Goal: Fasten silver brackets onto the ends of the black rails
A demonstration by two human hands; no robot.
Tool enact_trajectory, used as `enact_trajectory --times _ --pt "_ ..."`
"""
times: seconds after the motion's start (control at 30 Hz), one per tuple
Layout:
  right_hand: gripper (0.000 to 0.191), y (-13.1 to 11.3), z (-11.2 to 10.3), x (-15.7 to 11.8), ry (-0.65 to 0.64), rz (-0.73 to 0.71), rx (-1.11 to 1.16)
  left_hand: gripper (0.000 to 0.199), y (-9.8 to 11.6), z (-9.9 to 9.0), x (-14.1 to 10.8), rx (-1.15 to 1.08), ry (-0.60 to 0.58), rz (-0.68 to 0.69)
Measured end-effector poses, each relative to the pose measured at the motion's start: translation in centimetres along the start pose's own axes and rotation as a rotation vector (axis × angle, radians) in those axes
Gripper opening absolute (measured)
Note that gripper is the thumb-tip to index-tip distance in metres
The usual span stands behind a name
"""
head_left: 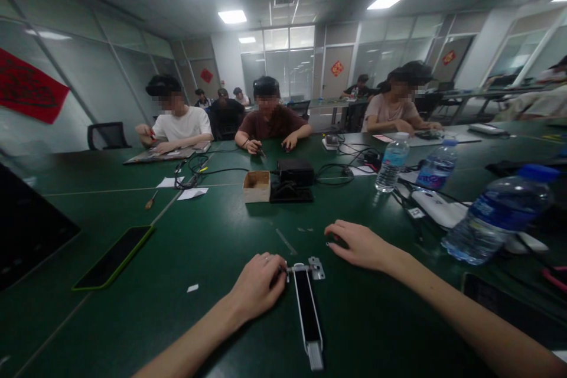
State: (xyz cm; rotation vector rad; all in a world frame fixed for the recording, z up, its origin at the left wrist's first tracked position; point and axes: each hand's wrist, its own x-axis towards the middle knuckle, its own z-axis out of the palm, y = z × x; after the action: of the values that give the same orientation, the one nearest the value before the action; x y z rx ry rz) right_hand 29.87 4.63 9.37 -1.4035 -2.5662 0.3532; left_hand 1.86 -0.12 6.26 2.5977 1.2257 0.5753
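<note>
A long narrow part with a silver metal frame and a black strip (pixel 307 306) lies on the green table in front of me. Its far end carries a small metal bracket (pixel 316 268) with holes. My left hand (pixel 262 282) rests at the left side of that end, fingers curled and closed on the part; the fingertips are partly hidden. To the right of the bracket, apart from it, is my right hand (pixel 357 245). Its fingers are bent, with a gap between thumb and forefinger. A tiny bright spot shows at the thumb tip, too small to name.
A small open box (pixel 257 187) stands ahead beside a black device (pixel 295 172). Water bottles (pixel 500 212) and cables stand right. A green-edged phone (pixel 114 257) and a screwdriver (pixel 151 201) lie left. Several people sit across the green table (pixel 212 230).
</note>
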Motion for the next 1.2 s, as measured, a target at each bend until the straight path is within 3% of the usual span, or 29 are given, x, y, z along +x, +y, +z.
enact_trajectory --times 0.13,0.4,0.53,0.63,0.73,0.83,1.0,1.2 --pt "0.026 0.4 0.5 0.0 -0.082 0.021 0.024 0.011 0.1 0.0 -0.1 -0.005 0.037 -0.009" --pt "0.020 -0.1 2.0 0.4 0.029 0.027 0.158 0.019 -0.2 0.5 -0.5 0.028 0.195 0.010" --pt "0.023 -3.7 2.5 -0.1 0.168 -0.018 0.360 0.016 -0.4 0.9 -0.6 0.074 0.350 0.162" --pt "0.025 -7.3 3.2 -0.2 0.187 -0.168 0.433 0.015 -0.4 0.9 -0.6 0.074 0.475 0.334" --pt "0.024 -9.5 4.2 -0.1 0.247 -0.321 0.406 0.012 -0.4 0.8 -0.7 0.047 0.540 0.403" --pt "0.024 -9.9 4.8 0.0 0.297 -0.358 0.414 0.009 -0.3 0.6 -0.9 0.023 0.556 0.378" --pt "0.028 -9.8 4.5 0.0 0.276 -0.338 0.437 0.009 0.2 0.3 -1.0 0.031 0.594 0.332" --pt "0.027 -8.8 3.5 -0.3 0.317 -0.377 0.280 0.008 0.3 0.1 -0.9 -0.021 0.618 0.235"
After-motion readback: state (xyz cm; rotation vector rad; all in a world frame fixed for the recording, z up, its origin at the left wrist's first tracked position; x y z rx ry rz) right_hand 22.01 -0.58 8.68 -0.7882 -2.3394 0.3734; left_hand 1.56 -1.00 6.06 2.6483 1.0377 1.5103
